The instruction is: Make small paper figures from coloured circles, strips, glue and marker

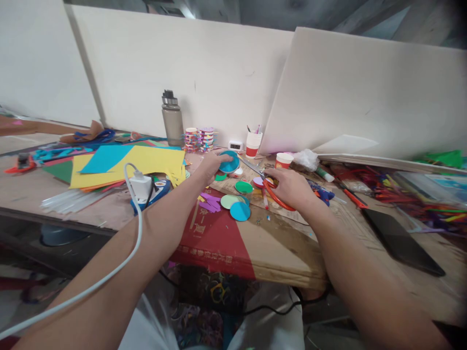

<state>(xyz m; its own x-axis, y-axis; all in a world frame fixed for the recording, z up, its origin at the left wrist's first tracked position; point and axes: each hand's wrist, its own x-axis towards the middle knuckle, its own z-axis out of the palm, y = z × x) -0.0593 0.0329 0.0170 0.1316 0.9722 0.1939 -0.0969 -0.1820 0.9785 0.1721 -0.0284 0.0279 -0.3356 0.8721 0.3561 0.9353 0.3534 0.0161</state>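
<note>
Teal paper disc (229, 161) sits pinched in the left hand (211, 165) above the bench (277, 243), while the right hand (292, 187) grips red-handled scissors (272, 187), blades pointing left toward the disc's near edge.

Both bare forearms stretch forward, converging toward the middle. The left hand (210, 164) is raised slightly, fingers curled in a pinching grip. The right hand (290, 187) lies lower, knuckles up, fingers closed.
</note>
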